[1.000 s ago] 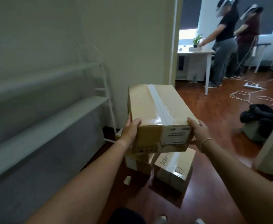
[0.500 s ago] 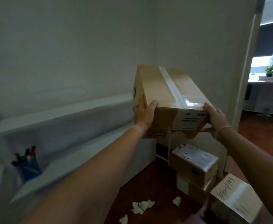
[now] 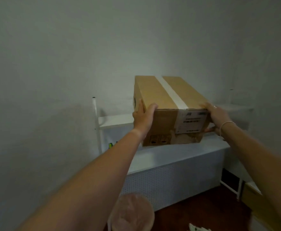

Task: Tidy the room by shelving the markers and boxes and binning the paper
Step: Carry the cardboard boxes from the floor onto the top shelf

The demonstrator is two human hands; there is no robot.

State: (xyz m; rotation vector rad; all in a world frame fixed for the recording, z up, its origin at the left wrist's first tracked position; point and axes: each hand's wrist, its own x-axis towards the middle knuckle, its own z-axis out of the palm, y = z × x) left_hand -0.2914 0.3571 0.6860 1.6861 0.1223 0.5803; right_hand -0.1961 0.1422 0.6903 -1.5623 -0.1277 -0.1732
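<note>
I see my left hand (image 3: 143, 117) and right hand (image 3: 219, 116) gripping a taped cardboard box (image 3: 168, 104) by its sides, at the white shelf's (image 3: 114, 120) front edge.

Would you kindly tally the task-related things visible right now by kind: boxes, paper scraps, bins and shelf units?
Cardboard boxes: 2, the taped box held by the left hand and right hand, and the floor box at the right edge
Crumpled paper: 1 clump
Waste bin: 1
White shelf unit: 1
Total: 5
</note>
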